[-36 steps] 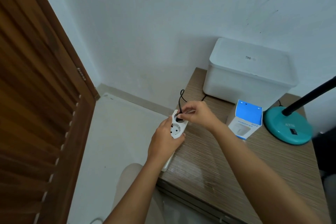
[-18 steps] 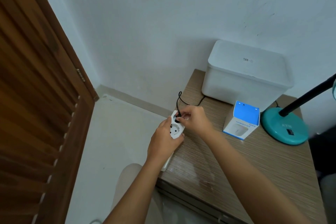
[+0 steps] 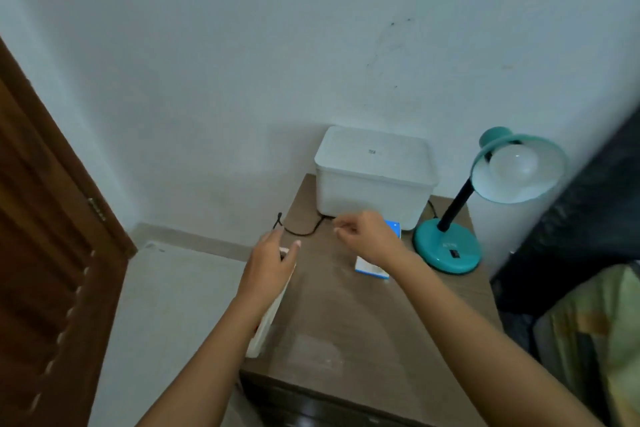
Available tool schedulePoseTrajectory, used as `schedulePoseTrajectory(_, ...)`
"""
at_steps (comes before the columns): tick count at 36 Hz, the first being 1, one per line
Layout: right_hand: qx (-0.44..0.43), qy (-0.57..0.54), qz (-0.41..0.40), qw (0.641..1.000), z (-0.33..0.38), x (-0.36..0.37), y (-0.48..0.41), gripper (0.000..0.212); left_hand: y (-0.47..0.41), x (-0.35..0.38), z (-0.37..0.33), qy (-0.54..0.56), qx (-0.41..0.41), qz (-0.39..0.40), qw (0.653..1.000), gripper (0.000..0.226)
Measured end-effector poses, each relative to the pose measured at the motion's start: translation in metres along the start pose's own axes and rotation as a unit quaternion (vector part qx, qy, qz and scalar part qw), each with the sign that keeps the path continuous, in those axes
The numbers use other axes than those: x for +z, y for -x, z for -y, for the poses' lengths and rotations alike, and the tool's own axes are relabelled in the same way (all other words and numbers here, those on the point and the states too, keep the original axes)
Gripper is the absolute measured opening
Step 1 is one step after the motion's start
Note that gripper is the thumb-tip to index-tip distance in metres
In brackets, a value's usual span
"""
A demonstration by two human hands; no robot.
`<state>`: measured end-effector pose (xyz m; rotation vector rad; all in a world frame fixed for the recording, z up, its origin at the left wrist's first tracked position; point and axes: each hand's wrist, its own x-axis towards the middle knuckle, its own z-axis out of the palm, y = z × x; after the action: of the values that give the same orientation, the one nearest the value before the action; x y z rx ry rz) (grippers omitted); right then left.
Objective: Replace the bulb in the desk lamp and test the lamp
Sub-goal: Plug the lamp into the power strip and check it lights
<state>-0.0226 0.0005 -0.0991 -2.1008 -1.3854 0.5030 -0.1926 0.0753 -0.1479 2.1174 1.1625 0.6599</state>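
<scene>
The teal desk lamp (image 3: pixel 446 251) stands at the table's back right, its shade tipped toward me with a white bulb (image 3: pixel 516 165) seated inside, unlit. Its black cord (image 3: pixel 302 233) runs from behind the white box to the white power strip (image 3: pixel 266 326) on the table's left edge. My left hand (image 3: pixel 270 262) lies over the strip's far end, thumb and fingers on either side of it, hiding the plug. My right hand (image 3: pixel 367 236) hovers loosely curled and holds nothing, in front of the blue-and-white bulb box (image 3: pixel 370 271).
A white lidded container (image 3: pixel 374 177) sits at the back of the wooden table (image 3: pixel 346 329) against the wall. A brown louvred door (image 3: pixel 52 253) stands to the left. Dark fabric and patterned bedding (image 3: pixel 588 322) lie to the right.
My right hand has let go of the plug and moved right, away from the strip. The view has tilted up, bringing the lamp shade and bulb into sight.
</scene>
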Motion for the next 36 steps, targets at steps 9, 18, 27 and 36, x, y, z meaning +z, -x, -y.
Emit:
schedulePoseTrajectory(9,0.121,0.050,-0.080,0.988,-0.101,-0.081,0.046,0.037,-0.027,0.075,-0.134,0.038,0.122,0.054,0.990,0.044)
schedulePoseTrajectory(18,0.198,-0.011,-0.089,0.976,-0.203,-0.075,0.048,0.039,-0.029,0.208,-0.152,0.052,0.112,0.159,0.980,0.036)
schedulePoseTrajectory(27,0.216,-0.078,-0.174,0.957,-0.237,-0.047,0.022,0.063,-0.037,0.272,-0.123,0.008,0.017,0.138,0.990,0.073)
schedulePoseTrajectory(36,0.207,-0.072,-0.180,0.959,-0.251,-0.030,0.021,0.064,-0.037,0.281,-0.108,-0.068,0.075,0.111,0.989,0.082)
